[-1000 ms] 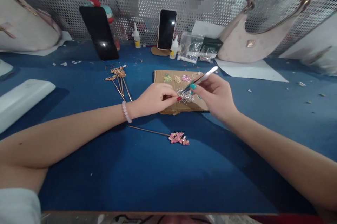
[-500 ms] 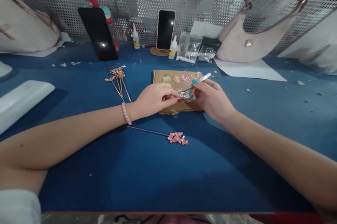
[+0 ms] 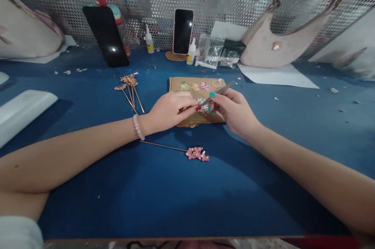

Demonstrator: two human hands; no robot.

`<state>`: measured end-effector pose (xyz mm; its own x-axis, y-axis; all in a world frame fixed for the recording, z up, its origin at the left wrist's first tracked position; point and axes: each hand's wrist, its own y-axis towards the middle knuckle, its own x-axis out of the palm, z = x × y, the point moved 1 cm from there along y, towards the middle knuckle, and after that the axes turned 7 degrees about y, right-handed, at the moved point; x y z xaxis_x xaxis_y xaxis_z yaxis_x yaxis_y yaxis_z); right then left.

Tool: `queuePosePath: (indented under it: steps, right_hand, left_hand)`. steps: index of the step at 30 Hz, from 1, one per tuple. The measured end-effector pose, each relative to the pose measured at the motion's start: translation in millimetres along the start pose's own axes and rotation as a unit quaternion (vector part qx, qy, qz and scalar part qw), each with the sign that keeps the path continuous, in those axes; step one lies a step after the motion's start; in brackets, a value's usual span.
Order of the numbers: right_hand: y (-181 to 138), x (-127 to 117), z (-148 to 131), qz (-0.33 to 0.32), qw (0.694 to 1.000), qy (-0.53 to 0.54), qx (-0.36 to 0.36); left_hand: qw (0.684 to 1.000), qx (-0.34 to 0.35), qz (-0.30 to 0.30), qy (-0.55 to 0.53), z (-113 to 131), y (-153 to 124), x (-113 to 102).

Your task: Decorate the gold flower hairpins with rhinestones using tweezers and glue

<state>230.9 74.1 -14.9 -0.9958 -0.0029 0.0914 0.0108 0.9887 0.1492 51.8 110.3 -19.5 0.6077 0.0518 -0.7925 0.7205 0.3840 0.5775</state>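
Observation:
My right hand [image 3: 238,110] grips a pair of metal tweezers [image 3: 224,89], slanting down to the left. Their tip meets the pinched fingertips of my left hand [image 3: 172,110]; whatever is between those fingers is too small to make out. Both hands are over a piece of cardboard [image 3: 175,83]. Just behind the fingertips lies a pile of silvery rhinestones [image 3: 202,101]. Small heaps of green stones [image 3: 184,85], pale gold stones [image 3: 195,87] and pink stones [image 3: 205,86] line its far part, beside a thin ring [image 3: 216,83]. Nearer me lies a hairpin with pink flowers [image 3: 197,153].
Several gold hairpins [image 3: 129,81] lie left of the cardboard. Behind stand two glue bottles [image 3: 149,42], a propped phone [image 3: 183,32], a black slab-like device [image 3: 107,36] and plastic bags [image 3: 209,52]. A handbag [image 3: 271,46] sits at the back right, a white object [image 3: 26,114] at left.
The tweezers have turned and their tip has moved from the silvery pile to my left fingertips. The view has shifted slightly.

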Motion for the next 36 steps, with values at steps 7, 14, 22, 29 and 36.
queuePosePath:
  steps: [7,14,22,29,36]
  right_hand:
    - [6.9,-21.8,-2.9,0.042,0.991,-0.105,-0.076]
    - [15.7,-47.6,6.6,0.011,0.959,-0.269,-0.091]
    - [16.6,-48.7,6.0,-0.012,0.917,-0.377,-0.131]
    - [17.0,-52.1,3.4,-0.046,0.892,-0.42,-0.159]
    - [15.3,-53.0,3.6,-0.065,0.885,-0.43,-0.167]
  left_hand:
    - [0.998,-0.067,-0.004,0.005,-4.8,-5.7,-9.4]
    - [0.989,-0.125,-0.033,-0.07,-8.1,-11.9,-13.8]
    - [0.971,-0.191,-0.092,-0.109,-11.8,-9.2,-11.9]
    - [0.965,-0.199,-0.106,-0.135,-12.3,-9.6,-11.1]
    - [0.963,-0.194,-0.108,-0.151,-11.5,-10.1,-11.0]
